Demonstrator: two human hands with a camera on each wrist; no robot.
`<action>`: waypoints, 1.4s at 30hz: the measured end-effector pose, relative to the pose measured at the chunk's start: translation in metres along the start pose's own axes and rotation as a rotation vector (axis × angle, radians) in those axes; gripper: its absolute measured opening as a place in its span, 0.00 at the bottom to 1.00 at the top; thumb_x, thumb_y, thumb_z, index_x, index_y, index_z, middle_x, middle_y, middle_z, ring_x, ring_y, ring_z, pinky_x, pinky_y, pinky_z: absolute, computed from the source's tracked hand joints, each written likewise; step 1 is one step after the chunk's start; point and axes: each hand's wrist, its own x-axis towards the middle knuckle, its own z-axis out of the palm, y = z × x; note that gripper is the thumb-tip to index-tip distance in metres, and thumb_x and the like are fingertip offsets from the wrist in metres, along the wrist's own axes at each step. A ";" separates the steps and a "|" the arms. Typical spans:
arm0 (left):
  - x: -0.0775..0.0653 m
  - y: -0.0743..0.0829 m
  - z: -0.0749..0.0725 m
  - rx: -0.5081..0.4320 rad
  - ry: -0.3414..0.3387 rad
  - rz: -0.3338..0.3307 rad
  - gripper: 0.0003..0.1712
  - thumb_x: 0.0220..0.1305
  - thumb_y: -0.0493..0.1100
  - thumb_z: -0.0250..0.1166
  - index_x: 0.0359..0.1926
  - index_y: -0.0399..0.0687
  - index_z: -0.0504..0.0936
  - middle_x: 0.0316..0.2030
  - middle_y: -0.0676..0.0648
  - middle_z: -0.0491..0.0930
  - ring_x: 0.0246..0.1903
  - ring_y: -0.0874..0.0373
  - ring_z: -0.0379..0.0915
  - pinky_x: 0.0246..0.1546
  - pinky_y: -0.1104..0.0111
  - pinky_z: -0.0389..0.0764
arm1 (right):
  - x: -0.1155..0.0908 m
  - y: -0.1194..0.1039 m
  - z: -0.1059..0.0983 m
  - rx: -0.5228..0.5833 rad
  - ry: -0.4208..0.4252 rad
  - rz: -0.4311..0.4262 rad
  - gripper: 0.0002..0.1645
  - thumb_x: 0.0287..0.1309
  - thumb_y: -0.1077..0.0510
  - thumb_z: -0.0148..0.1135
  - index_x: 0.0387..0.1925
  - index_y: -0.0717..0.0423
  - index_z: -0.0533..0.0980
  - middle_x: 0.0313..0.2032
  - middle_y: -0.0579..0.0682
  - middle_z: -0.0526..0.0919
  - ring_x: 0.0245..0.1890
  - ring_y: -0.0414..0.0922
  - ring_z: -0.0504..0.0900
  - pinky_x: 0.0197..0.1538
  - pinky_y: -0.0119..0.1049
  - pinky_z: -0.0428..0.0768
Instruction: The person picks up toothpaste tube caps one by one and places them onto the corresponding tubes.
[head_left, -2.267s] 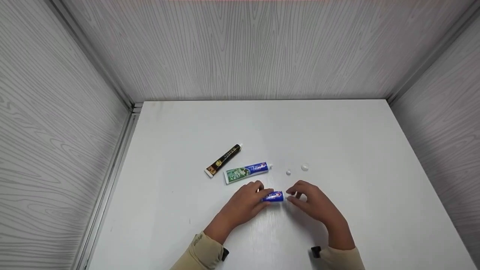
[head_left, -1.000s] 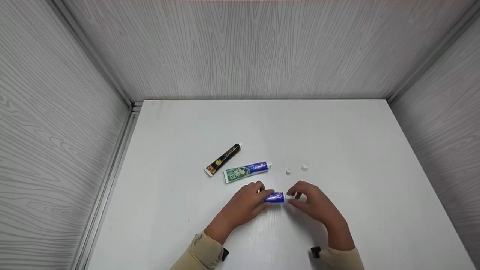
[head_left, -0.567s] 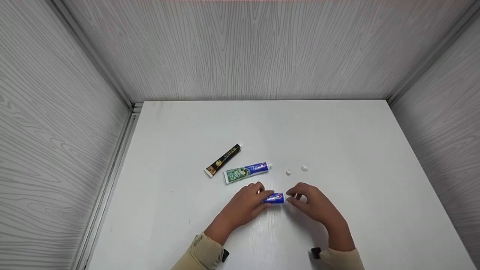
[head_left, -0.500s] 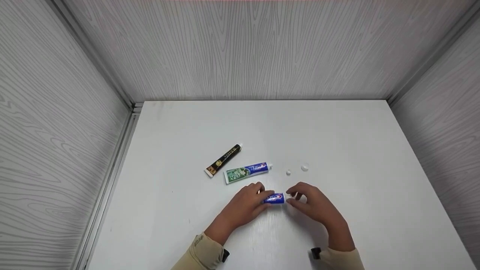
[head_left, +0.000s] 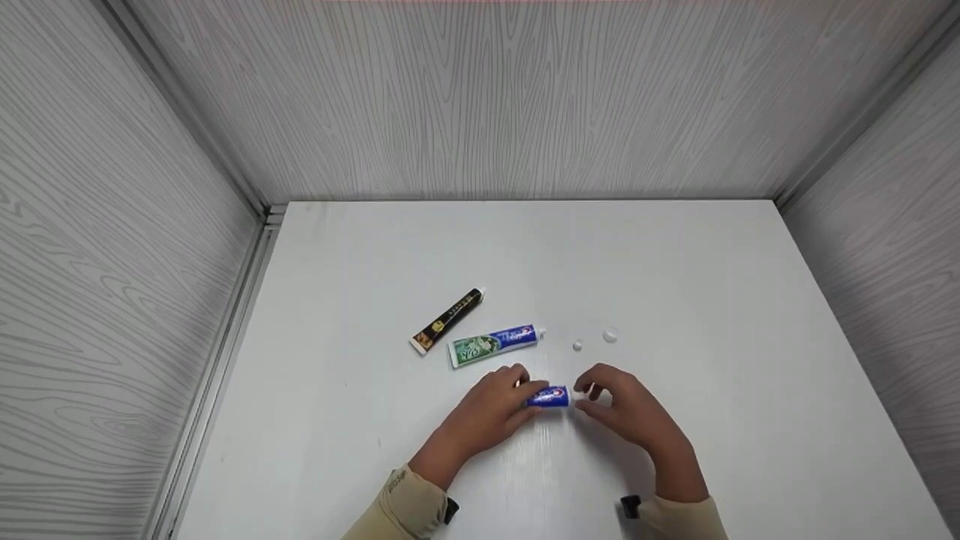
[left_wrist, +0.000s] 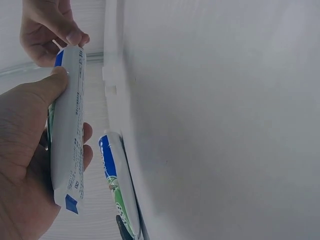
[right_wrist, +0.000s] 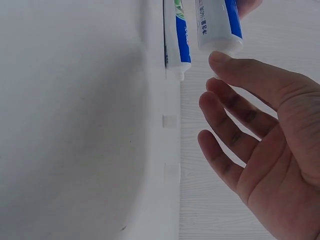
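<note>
My left hand [head_left: 491, 409] grips a blue-and-white toothpaste tube [head_left: 551, 396], which lies along the palm in the left wrist view, its crimped end toward me. Thumb and fingers wrap its sides. At the tube's other end my right hand [head_left: 637, 409] pinches the white cap [head_left: 577, 397] between thumb and forefinger; the remaining fingers are loosely bent in the right wrist view. The fingertips mostly hide the cap, and I cannot tell whether it is loose on the neck. A second toothpaste tube [head_left: 495, 345], green and blue, lies just beyond the left hand.
Farther back, a black toothpaste tube [head_left: 448, 321] lies slanted on the white table [head_left: 360, 255]. Two loose white caps, a small cap [head_left: 577, 345] and a wider cap [head_left: 610, 335], sit beyond the right hand. Grey wood-grain panels [head_left: 480, 97] enclose the table at back and sides.
Both hands stay in nearly the same place. The right fingers shift slightly at the cap, and a little more of its white shows now than half a second ago.
</note>
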 end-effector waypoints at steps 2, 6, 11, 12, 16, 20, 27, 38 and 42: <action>0.000 0.000 0.000 0.008 0.006 0.004 0.24 0.75 0.50 0.68 0.68 0.52 0.82 0.46 0.50 0.77 0.41 0.59 0.71 0.45 0.65 0.77 | 0.000 0.000 0.000 -0.002 -0.001 -0.010 0.14 0.63 0.65 0.75 0.46 0.48 0.83 0.43 0.41 0.86 0.41 0.40 0.85 0.51 0.48 0.86; 0.001 0.000 0.000 0.018 0.010 0.007 0.24 0.75 0.50 0.68 0.68 0.52 0.83 0.46 0.50 0.77 0.40 0.59 0.71 0.44 0.65 0.77 | -0.001 0.001 0.000 -0.007 -0.009 -0.021 0.13 0.64 0.64 0.74 0.48 0.48 0.84 0.43 0.41 0.87 0.42 0.40 0.85 0.51 0.48 0.85; 0.001 -0.001 0.001 0.015 0.011 0.004 0.23 0.76 0.50 0.68 0.67 0.52 0.83 0.45 0.51 0.77 0.40 0.59 0.70 0.44 0.65 0.76 | -0.001 0.002 -0.001 -0.005 -0.029 -0.007 0.12 0.66 0.63 0.72 0.49 0.48 0.84 0.44 0.41 0.87 0.42 0.39 0.85 0.51 0.48 0.85; 0.000 -0.001 0.001 0.015 0.009 0.001 0.23 0.76 0.50 0.68 0.67 0.52 0.83 0.45 0.51 0.77 0.40 0.59 0.70 0.44 0.66 0.76 | -0.001 0.002 -0.001 -0.001 -0.035 -0.002 0.12 0.67 0.62 0.72 0.49 0.48 0.84 0.44 0.41 0.87 0.42 0.40 0.85 0.52 0.48 0.85; 0.000 -0.001 0.002 0.013 0.009 -0.001 0.23 0.76 0.50 0.67 0.68 0.52 0.82 0.46 0.51 0.77 0.40 0.60 0.70 0.43 0.66 0.76 | -0.001 0.002 0.000 0.014 -0.055 0.013 0.11 0.69 0.61 0.70 0.50 0.47 0.85 0.45 0.41 0.88 0.43 0.39 0.85 0.52 0.47 0.85; -0.001 -0.001 0.003 0.016 0.012 0.002 0.23 0.76 0.50 0.68 0.68 0.53 0.82 0.46 0.51 0.77 0.40 0.60 0.70 0.43 0.66 0.76 | -0.001 0.002 0.000 0.020 -0.062 0.024 0.10 0.71 0.60 0.69 0.51 0.47 0.85 0.46 0.41 0.88 0.43 0.39 0.84 0.52 0.48 0.85; 0.000 0.000 0.003 0.019 0.006 0.000 0.23 0.75 0.50 0.68 0.67 0.51 0.83 0.46 0.50 0.78 0.40 0.59 0.71 0.44 0.65 0.78 | -0.002 0.001 0.000 0.030 -0.076 0.059 0.10 0.74 0.54 0.66 0.53 0.46 0.85 0.47 0.40 0.88 0.44 0.39 0.83 0.53 0.49 0.84; 0.000 0.000 0.002 0.011 0.010 0.001 0.23 0.76 0.50 0.68 0.67 0.52 0.83 0.46 0.49 0.78 0.40 0.59 0.71 0.43 0.64 0.77 | -0.003 0.000 0.000 0.023 -0.096 0.087 0.10 0.76 0.52 0.64 0.53 0.45 0.84 0.47 0.40 0.87 0.45 0.40 0.83 0.52 0.44 0.83; -0.001 0.000 0.002 0.013 0.006 -0.002 0.23 0.76 0.51 0.67 0.67 0.53 0.83 0.46 0.49 0.78 0.40 0.58 0.71 0.44 0.63 0.77 | -0.002 0.000 -0.001 0.031 -0.074 0.050 0.10 0.72 0.58 0.68 0.52 0.48 0.84 0.46 0.42 0.87 0.44 0.41 0.84 0.52 0.48 0.84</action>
